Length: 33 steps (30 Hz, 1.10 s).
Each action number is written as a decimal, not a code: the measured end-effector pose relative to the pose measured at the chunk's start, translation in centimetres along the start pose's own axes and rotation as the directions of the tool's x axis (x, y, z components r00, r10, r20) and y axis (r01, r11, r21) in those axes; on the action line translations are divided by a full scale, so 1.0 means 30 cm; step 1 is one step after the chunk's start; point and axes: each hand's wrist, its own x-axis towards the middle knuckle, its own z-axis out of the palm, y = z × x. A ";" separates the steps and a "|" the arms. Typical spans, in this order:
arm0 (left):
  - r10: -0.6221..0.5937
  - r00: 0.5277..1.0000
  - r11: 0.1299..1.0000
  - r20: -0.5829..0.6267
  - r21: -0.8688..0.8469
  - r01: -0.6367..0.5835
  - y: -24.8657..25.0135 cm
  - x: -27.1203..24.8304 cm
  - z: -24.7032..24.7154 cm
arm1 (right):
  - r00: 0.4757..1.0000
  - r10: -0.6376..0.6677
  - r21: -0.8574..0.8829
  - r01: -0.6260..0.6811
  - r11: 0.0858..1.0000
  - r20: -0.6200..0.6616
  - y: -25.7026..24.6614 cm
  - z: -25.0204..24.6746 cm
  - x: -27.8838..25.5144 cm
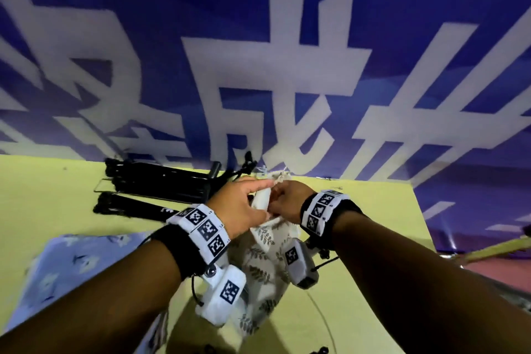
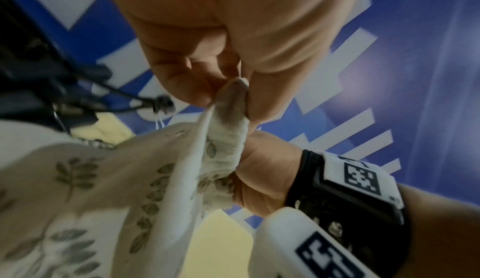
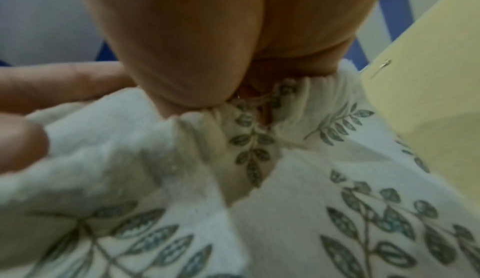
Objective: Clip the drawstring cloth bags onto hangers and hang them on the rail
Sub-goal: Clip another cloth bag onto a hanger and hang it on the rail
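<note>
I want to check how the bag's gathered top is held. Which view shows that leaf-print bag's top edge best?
The left wrist view: the leaf-print bag has its bunched top pinched between both hands there. The right wrist view shows the gathered edge close but blurred under the right hand. In the head view the left hand hides it.

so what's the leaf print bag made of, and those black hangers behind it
Leaf print bag: looks like soft woven cotton or similar cloth, matte off-white; it folds and gathers into wrinkles at the mouth where the left hand and right hand hold it. Black hangers: probably plastic, dark, rigid and straight-edged, though too dim and blurred to be sure.
</note>
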 end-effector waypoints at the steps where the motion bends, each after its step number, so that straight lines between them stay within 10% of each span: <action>1: 0.013 1.000 1.000 -0.013 0.025 -0.013 0.001 -0.033 -0.048 | 1.000 -0.015 -0.007 0.015 1.000 0.024 -0.054 0.010 -0.022; 15: 0.033 0.852 0.993 -0.522 0.114 0.032 -0.060 -0.395 -0.665 | 0.926 -0.369 -0.095 0.375 0.922 0.077 -0.705 0.264 -0.134; 33: -0.116 0.720 0.975 -0.685 0.059 0.213 -0.333 -0.356 -0.945 | 0.880 -0.465 0.066 0.461 0.885 0.097 -0.892 0.529 0.143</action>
